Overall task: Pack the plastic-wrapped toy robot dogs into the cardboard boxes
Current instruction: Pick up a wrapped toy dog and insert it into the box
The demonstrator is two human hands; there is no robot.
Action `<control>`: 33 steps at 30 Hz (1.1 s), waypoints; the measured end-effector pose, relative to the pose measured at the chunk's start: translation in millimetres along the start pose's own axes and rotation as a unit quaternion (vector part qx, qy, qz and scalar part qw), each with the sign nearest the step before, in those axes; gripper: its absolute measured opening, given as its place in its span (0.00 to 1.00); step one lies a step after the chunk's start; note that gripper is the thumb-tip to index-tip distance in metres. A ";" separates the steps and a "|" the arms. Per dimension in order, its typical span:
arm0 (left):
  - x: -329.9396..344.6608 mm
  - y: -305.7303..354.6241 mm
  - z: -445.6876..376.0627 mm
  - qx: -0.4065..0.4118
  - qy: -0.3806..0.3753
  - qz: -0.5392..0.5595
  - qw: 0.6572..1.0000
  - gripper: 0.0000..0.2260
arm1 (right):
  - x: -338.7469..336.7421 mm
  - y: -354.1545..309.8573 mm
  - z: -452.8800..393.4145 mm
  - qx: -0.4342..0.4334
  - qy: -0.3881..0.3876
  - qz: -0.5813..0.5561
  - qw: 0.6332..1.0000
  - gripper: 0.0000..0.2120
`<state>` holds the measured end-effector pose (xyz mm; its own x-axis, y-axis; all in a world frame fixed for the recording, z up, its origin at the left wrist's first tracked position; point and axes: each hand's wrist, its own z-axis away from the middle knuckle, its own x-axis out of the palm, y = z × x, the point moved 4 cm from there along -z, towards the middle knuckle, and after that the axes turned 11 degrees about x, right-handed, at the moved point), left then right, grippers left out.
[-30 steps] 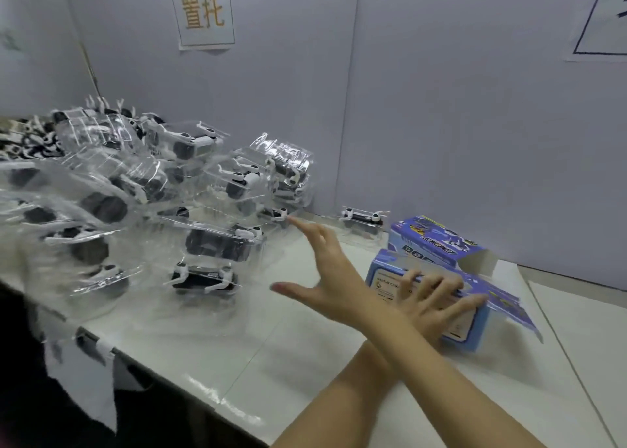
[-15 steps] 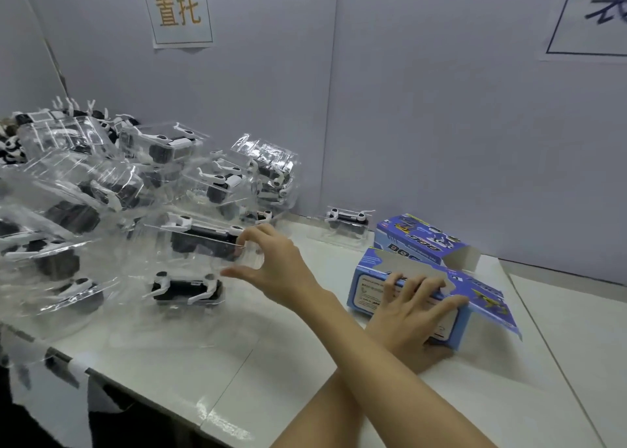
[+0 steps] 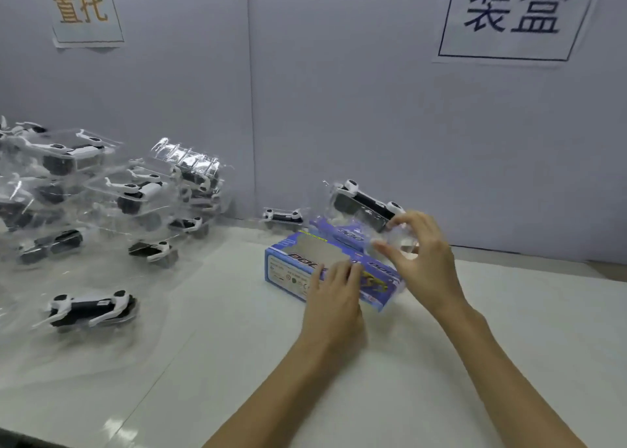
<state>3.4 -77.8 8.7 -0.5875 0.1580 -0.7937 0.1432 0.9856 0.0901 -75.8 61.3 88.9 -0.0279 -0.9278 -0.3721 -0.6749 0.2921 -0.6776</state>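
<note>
An open blue cardboard box (image 3: pixel 288 272) lies on the white table. My left hand (image 3: pixel 334 298) rests on its front side, fingers laid fairly straight up to the top edge. Just above and behind the box, my right hand (image 3: pixel 424 261) pinches the clear plastic of a black-and-white toy robot dog (image 3: pixel 364 206), which hangs tilted in the air. A second blue box (image 3: pixel 339 233) lies right behind the first, partly hidden by the plastic.
A pile of plastic-wrapped dogs (image 3: pixel 135 193) fills the table's left side. One wrapped dog (image 3: pixel 91 308) lies alone at the front left, and another (image 3: pixel 283 216) sits by the grey wall. Bare white tabletop (image 3: pixel 237 362) stretches in front of the box.
My right hand took a wrapped dog from the pile on the left and carried it right, over the box. My arms are no longer crossed. The left hand stayed on the box.
</note>
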 end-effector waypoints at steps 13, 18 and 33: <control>-30.5 -102.0 3.8 -0.307 0.224 0.283 0.881 0.26 | -44.8 55.5 22.4 0.202 -0.194 -0.129 0.951 0.21; -36.5 -101.1 3.4 -0.291 0.246 0.303 0.874 0.26 | -17.0 44.4 37.0 0.180 -0.309 -0.088 0.930 0.20; -40.1 -85.0 5.4 -0.112 0.263 0.154 0.946 0.22 | 22.5 23.6 54.9 0.029 -0.089 0.131 0.987 0.19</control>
<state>19.1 -168.2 29.6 -0.8692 0.3893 -0.3049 0.2341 0.8670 0.4398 -51.9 60.1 29.7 -0.0626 -0.7655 -0.6404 -0.6185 0.5333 -0.5770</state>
